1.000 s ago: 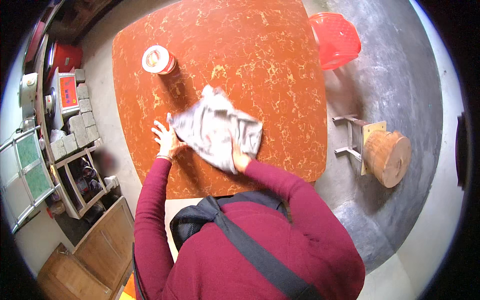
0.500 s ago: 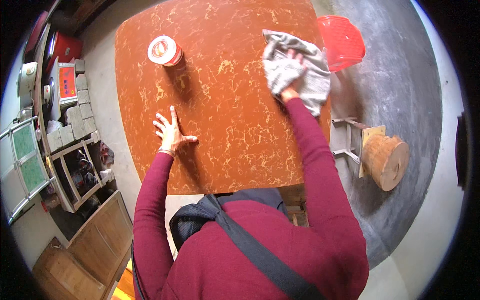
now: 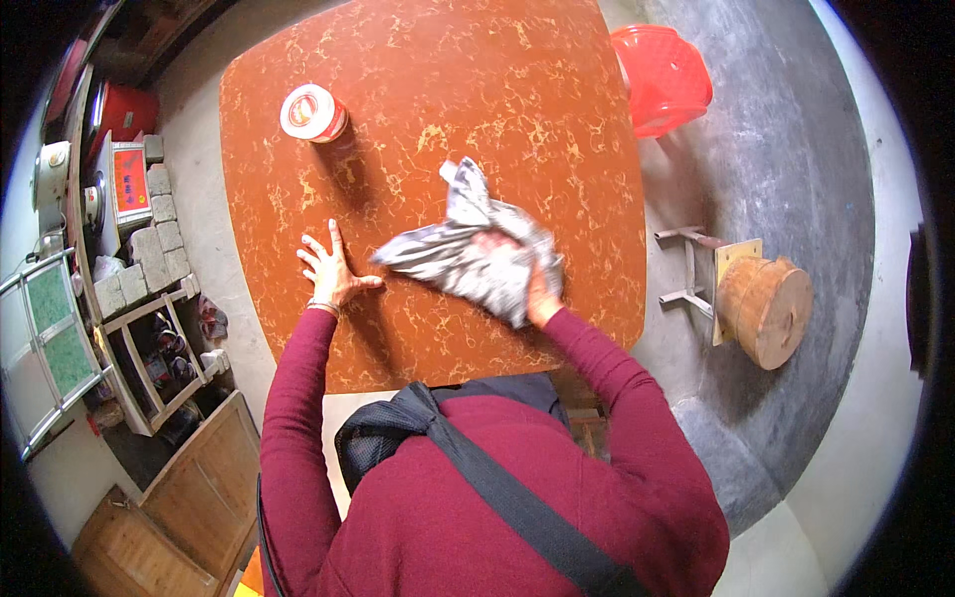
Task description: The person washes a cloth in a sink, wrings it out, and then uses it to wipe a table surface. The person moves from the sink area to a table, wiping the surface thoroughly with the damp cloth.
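Observation:
My left hand (image 3: 334,276) lies on the orange-brown marbled table (image 3: 428,348), fingers spread, holding nothing. Under my right hand (image 3: 540,296) is a grey-and-white cloth (image 3: 453,257), bunched and smeared by motion. That hand grips and presses it against the tabletop right of centre; folds cover part of its fingers. One corner of the cloth points left toward my left thumb, another points away from me. Farther off on the left side of the table stands a round tub (image 3: 316,114) with a white lid and a red-and-white side, apart from both hands.
A red plastic stool (image 3: 665,82) stands beyond the table's right edge. Nearer on that side are a metal-legged stool (image 3: 691,274) and a round wooden block (image 3: 771,310). Along the left are grey bricks (image 3: 149,257), a wooden frame (image 3: 159,358) and wooden panels (image 3: 204,473).
My right hand has swept the cloth from the table's far right edge toward me and to the left, and the cloth has folded over. My left hand stays in place on the table.

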A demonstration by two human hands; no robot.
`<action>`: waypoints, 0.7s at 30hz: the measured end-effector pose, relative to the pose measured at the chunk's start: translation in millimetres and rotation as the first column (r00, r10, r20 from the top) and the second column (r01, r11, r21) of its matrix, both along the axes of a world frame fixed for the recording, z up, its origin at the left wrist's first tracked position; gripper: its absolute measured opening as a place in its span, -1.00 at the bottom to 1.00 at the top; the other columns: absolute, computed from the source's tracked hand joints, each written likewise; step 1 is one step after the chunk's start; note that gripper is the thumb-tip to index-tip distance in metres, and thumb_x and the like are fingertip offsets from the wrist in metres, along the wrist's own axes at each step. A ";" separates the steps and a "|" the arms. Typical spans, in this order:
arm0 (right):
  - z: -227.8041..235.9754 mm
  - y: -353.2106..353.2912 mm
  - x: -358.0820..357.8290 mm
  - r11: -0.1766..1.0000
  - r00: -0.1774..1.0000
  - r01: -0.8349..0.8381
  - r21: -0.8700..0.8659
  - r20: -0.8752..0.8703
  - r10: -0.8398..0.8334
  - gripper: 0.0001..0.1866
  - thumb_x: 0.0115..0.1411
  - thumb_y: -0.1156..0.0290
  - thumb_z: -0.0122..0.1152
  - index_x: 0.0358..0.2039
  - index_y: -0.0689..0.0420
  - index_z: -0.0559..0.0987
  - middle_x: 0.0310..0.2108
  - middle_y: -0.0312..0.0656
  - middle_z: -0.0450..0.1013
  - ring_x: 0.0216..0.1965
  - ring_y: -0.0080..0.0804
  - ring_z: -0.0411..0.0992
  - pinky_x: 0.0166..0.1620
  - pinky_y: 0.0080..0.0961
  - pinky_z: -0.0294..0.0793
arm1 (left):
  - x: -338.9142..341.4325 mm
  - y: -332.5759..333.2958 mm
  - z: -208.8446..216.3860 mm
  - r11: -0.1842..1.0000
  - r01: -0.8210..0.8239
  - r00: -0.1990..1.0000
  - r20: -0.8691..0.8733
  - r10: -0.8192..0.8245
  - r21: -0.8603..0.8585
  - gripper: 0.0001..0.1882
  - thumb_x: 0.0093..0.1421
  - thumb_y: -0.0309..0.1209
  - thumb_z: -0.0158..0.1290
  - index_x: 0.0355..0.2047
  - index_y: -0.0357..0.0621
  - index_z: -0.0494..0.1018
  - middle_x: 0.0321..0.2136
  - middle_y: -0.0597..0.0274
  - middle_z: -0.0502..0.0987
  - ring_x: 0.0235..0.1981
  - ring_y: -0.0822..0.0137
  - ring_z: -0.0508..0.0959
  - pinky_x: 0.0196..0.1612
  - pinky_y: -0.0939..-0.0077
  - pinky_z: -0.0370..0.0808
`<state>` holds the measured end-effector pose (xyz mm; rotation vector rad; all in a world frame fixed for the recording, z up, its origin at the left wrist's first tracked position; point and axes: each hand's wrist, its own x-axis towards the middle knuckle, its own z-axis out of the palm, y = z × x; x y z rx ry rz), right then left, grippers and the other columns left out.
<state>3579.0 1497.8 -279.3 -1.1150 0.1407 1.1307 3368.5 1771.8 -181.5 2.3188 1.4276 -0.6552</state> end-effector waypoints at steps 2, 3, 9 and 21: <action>25.8 6.7 58.9 0.990 0.999 0.011 0.144 0.038 -0.017 -0.30 0.28 -0.12 -0.43 0.20 0.19 0.13 0.17 -0.11 0.17 0.19 -0.31 0.12 0.26 -0.41 0.02 | -3.4 -1.0 0.4 1.000 -0.020 1.000 0.019 0.021 -0.015 0.53 -0.53 0.11 0.40 0.28 0.17 -0.48 0.16 -0.59 -0.45 0.16 -0.60 -0.31 0.07 -0.43 -0.05; 45.9 23.8 87.9 0.957 0.993 -0.024 0.290 0.120 -0.011 -0.33 0.31 -0.06 -0.54 0.23 0.17 0.08 0.21 -0.12 0.11 0.23 -0.30 0.06 0.26 -0.43 0.02 | -4.2 -0.7 -1.7 1.000 -0.017 1.000 0.019 0.017 -0.013 0.53 -0.53 0.12 0.40 0.28 0.17 -0.48 0.15 -0.60 -0.45 0.15 -0.61 -0.31 0.06 -0.45 -0.05; 10.7 97.0 231.6 0.642 -0.465 0.519 -0.565 0.443 0.766 -0.24 0.08 -0.09 -0.07 0.22 0.07 0.14 0.24 -0.11 0.05 0.25 -0.10 0.00 0.22 -0.03 -0.08 | 2.9 2.0 -2.5 1.000 0.017 1.000 0.011 -0.017 0.007 0.53 -0.53 0.13 0.39 0.28 0.17 -0.48 0.16 -0.60 -0.45 0.15 -0.62 -0.31 0.05 -0.45 -0.04; 38.8 28.3 -118.2 0.930 0.971 -0.203 0.308 -0.057 0.231 -0.53 0.31 0.19 -0.31 0.07 0.26 0.30 0.09 -0.09 0.27 0.11 -0.28 0.22 0.20 -0.41 0.10 | -21.2 4.3 -30.0 0.991 0.035 0.999 0.021 -0.038 0.126 0.46 -0.42 0.06 0.39 0.28 0.24 -0.48 0.18 -0.54 -0.39 0.15 -0.60 -0.24 0.02 -0.45 0.03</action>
